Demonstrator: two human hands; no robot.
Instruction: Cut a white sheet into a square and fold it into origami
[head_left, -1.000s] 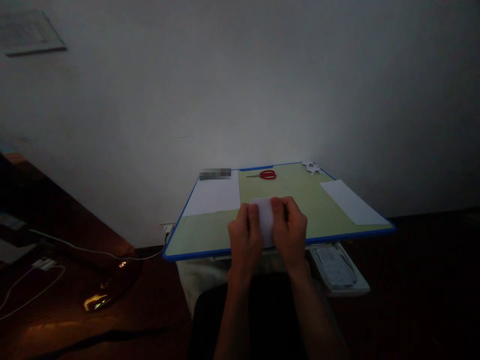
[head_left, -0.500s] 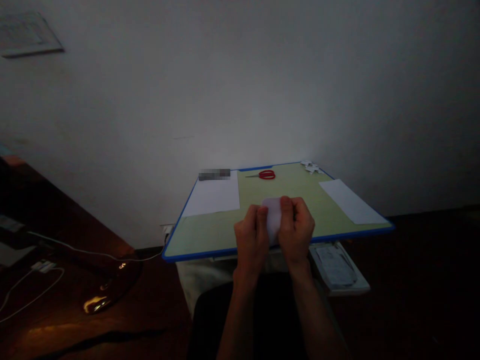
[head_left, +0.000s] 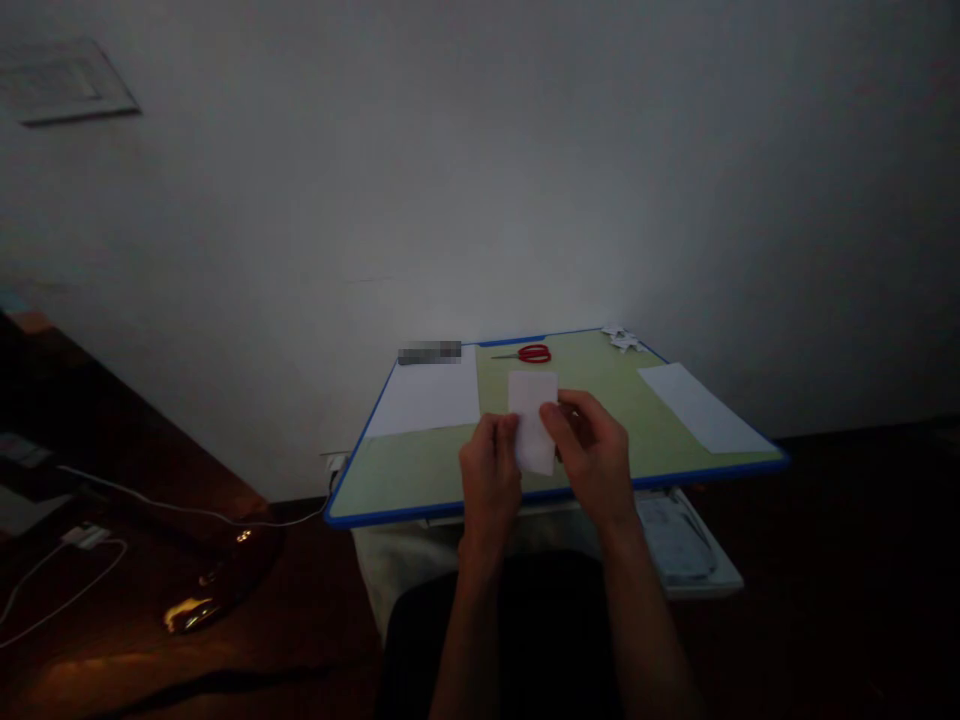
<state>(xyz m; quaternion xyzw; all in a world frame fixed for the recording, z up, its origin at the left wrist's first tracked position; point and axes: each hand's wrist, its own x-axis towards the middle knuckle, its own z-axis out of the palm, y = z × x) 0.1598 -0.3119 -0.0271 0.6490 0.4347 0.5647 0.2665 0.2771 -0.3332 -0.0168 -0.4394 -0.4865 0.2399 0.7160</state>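
A small white rectangle of paper (head_left: 532, 400) is held upright between my hands, above the front edge of the green tabletop (head_left: 420, 475). My left hand (head_left: 490, 465) is closed on its left edge, thumb on the near face. At its right edge my right hand (head_left: 589, 445) pinches it, with the thumb lying on the face and the fingers behind. Whether the paper is folded in layers cannot be made out. Beyond it, scissors (head_left: 534, 354) with red handles lie on the table, blades pointing left.
A white sheet (head_left: 424, 395) lies at the table's left, a blurred-out strip (head_left: 430, 352) along its top. Another white sheet (head_left: 705, 408) lies at the right. Paper scraps (head_left: 624, 338) sit in the far right corner. Below the right front edge juts a drawer (head_left: 709, 580).
Both hands gripped the paper with knuckles up and thumbs on top. Now the paper stands flatter toward me, showing more of its face, and my right hand has turned and loosened to a pinch.
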